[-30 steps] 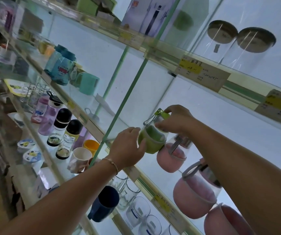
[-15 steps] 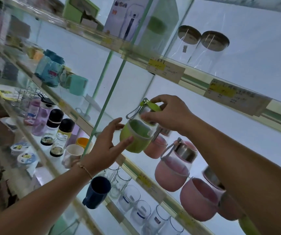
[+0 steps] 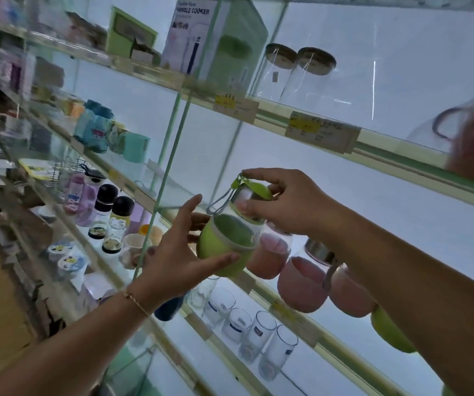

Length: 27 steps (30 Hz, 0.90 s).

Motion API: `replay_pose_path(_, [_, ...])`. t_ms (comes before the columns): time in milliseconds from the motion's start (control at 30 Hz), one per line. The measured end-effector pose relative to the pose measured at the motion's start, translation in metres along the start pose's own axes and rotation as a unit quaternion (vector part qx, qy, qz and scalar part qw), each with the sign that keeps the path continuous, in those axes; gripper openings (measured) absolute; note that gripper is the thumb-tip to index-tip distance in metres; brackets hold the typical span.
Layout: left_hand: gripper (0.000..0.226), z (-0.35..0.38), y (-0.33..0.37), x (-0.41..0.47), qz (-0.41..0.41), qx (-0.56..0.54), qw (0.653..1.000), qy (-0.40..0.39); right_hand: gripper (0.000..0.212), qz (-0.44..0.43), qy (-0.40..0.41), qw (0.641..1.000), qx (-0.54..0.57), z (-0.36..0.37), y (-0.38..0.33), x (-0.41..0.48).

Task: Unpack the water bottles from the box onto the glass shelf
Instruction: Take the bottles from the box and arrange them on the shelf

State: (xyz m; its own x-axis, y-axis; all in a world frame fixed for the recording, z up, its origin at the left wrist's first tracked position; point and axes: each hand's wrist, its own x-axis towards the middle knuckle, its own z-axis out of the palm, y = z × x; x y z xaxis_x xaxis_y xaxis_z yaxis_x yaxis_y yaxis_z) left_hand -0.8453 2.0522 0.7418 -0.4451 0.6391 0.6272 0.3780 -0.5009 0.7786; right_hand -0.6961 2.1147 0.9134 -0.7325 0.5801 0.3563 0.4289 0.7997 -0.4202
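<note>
Right hand (image 3: 284,207) pinches the lid of the green bottle (image 3: 224,247) while left hand (image 3: 173,258), fingers spread, braces its base, likely to seat it level.

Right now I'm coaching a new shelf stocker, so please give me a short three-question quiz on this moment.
1. True or false: the right hand grips the green bottle by its lid.
2. The bottles right beside it on the glass shelf are: A pink, B blue, C black.
3. Which wrist wears the bracelet?
Key: 1 true; 2 A, the pink bottles; 3 the left, and the left hand touches the green bottle low down.
</note>
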Motion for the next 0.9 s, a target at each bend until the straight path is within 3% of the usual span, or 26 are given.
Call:
replay_pose_path(233, [0.115, 0.040, 0.047, -0.039, 0.019, 0.016, 1.000, 0.009, 0.059, 0.002, -0.006, 1.000, 0.018, -0.036, 0.009, -0.063])
replay_pose_path(500, [0.105, 0.100, 0.090, -0.068, 0.032, -0.018, 0.999, -0.035, 0.074, 0.063, 0.040, 0.997, 0.000, -0.088, 0.026, -0.131])
replay_pose_path(900, [0.104, 0.195, 0.111, -0.077, -0.014, -0.099, 0.986, -0.133, 0.061, 0.177, 0.109, 0.976, -0.066, -0.139, 0.067, -0.189])
